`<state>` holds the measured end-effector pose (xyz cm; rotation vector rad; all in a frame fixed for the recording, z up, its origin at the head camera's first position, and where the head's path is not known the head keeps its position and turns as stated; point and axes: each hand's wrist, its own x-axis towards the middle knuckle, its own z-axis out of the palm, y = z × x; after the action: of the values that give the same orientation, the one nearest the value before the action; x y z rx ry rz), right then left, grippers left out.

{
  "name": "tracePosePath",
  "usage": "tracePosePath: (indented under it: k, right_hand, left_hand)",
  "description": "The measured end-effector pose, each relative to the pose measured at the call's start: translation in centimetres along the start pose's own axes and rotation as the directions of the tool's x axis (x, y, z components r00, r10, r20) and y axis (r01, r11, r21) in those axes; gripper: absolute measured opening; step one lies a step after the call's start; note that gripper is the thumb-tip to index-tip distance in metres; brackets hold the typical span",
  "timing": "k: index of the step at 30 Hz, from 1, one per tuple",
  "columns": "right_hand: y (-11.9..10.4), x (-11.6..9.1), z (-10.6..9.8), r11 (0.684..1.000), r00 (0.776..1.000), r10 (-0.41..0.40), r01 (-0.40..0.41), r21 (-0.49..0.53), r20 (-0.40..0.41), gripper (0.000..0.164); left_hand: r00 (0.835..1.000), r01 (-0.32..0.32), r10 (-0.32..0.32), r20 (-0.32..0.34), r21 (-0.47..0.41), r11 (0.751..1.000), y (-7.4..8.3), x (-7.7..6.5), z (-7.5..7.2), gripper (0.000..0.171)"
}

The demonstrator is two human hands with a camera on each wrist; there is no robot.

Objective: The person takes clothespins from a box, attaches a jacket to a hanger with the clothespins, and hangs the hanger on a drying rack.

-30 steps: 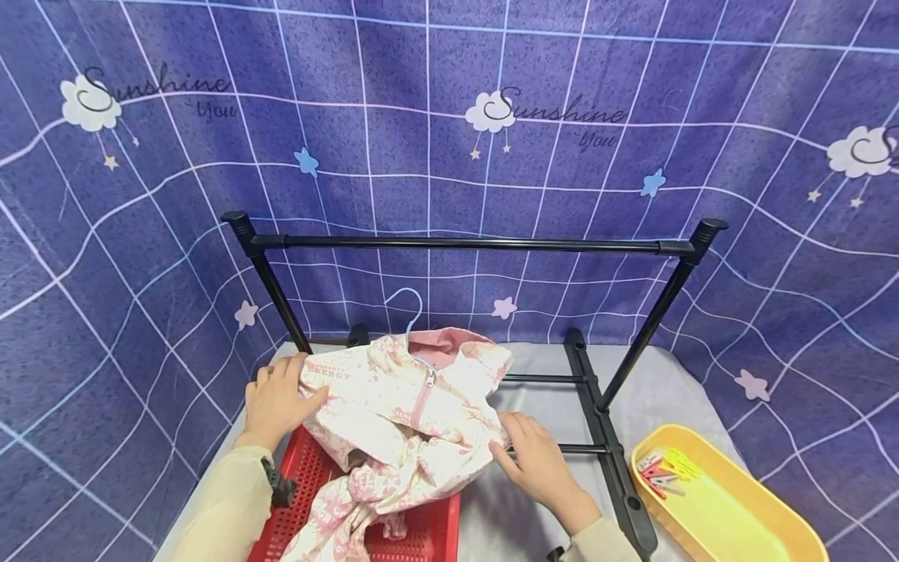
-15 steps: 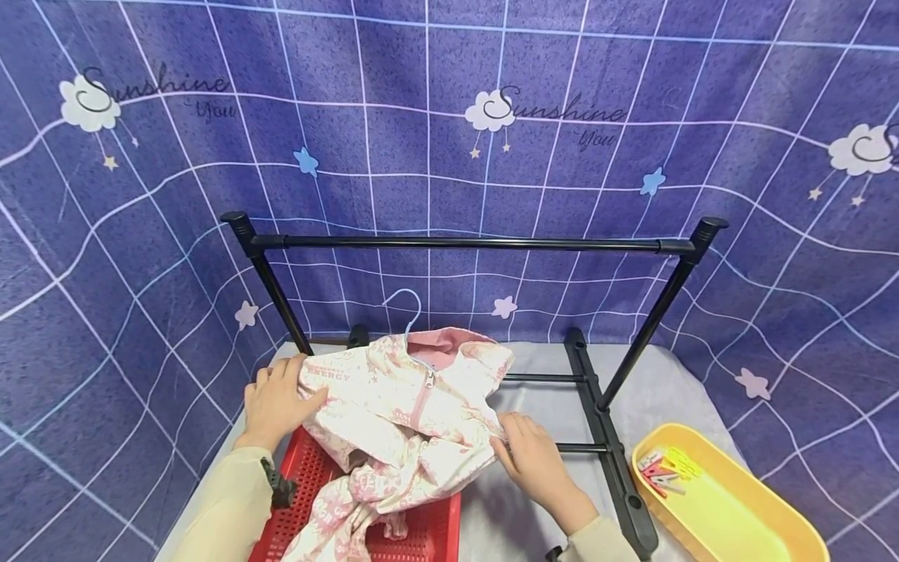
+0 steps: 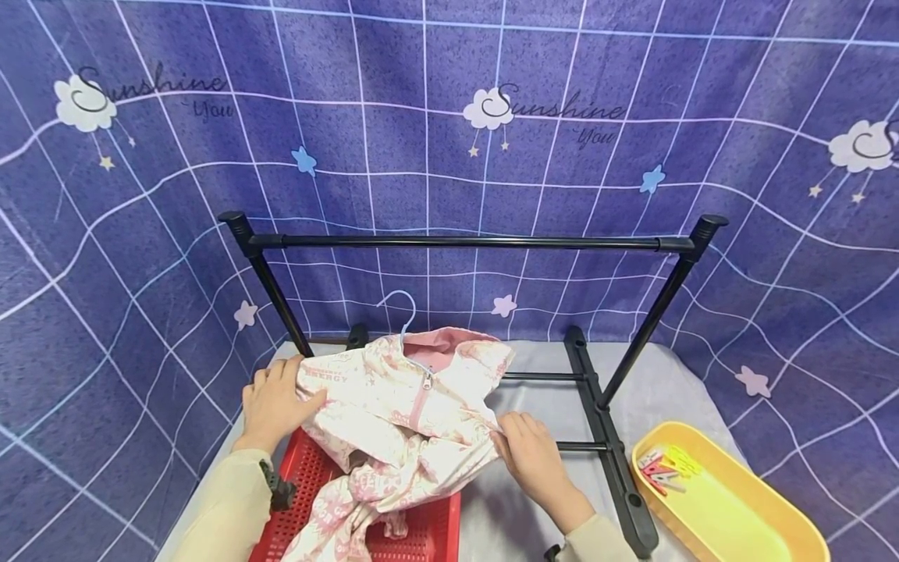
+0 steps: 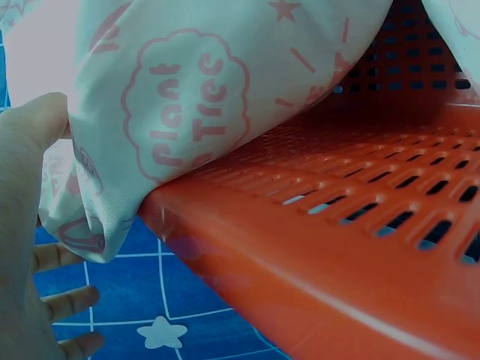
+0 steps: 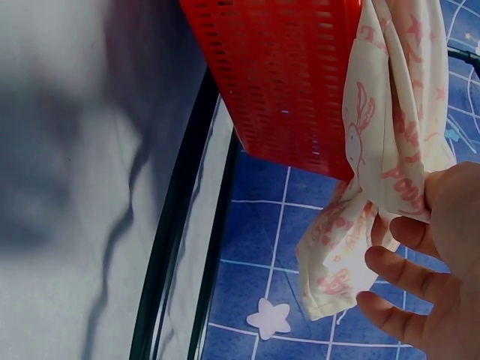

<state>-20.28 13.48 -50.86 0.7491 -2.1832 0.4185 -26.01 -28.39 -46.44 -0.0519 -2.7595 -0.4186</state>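
A small white jacket point(image 3: 393, 406) with pink print, a pink lining and a front zipper lies over the red basket point(image 3: 453, 523). The pale blue hook of a hanger point(image 3: 406, 300) sticks up through its neck. My left hand point(image 3: 275, 402) pinches the jacket at its left shoulder side; in the left wrist view the thumb is at the cloth and the other fingers point(image 4: 71, 304) are spread below. At the jacket's right side, my right hand point(image 3: 534, 460) pinches a fold of cloth between thumb and index finger, as the right wrist view also shows. The hanger's body is hidden inside.
Behind the jacket stands a black garment rack with a horizontal top bar point(image 3: 463, 243) and a right foot rail point(image 3: 611, 453). A yellow tray point(image 3: 744, 507) at the right contains several colored clothespins point(image 3: 660, 472). A blue-purple patterned curtain point(image 3: 548, 156) hangs at the back.
The hanger hook has shifted slightly to the left, and the jacket's collar has moved a little with it. Both hands keep their grip in nearly the same places.
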Motion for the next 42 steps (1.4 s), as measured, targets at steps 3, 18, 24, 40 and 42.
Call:
tracePosePath:
  k: [3,18,24,40,42]
  right_hand:
    - [0.0,0.1,0.1,1.0,1.0,0.001,-0.001,-0.005,-0.016,0.013]
    - [-0.3,0.2,0.7,0.998,0.989,-0.028,0.019,-0.062,-0.144,0.037]
    - [-0.7,0.3,1.0,0.997,0.988,0.015,-0.027,-0.075,-0.155,0.027]
    - [-0.9,0.2,1.5,0.994,0.984,0.083,-0.094,-0.062,-0.159,0.017]
    - [-0.9,0.2,1.5,0.993,0.984,0.085,-0.096,-0.063,-0.159,0.018]
  left_hand:
    - [1.0,-0.002,0.002,-0.003,0.005,1.0,-0.1,0.0,0.1,0.082]
    - [0.999,-0.025,0.025,-0.031,0.009,1.0,-0.4,-0.3,0.2,0.082]
    - [0.998,-0.028,0.029,-0.053,0.012,1.0,-0.7,-0.4,0.5,0.08]
    - [0.996,-0.035,0.04,-0.083,0.054,0.998,-1.6,-0.5,0.6,0.073]
    - [0.996,-0.034,0.039,-0.085,0.056,0.998,-1.6,-0.6,0.6,0.072]
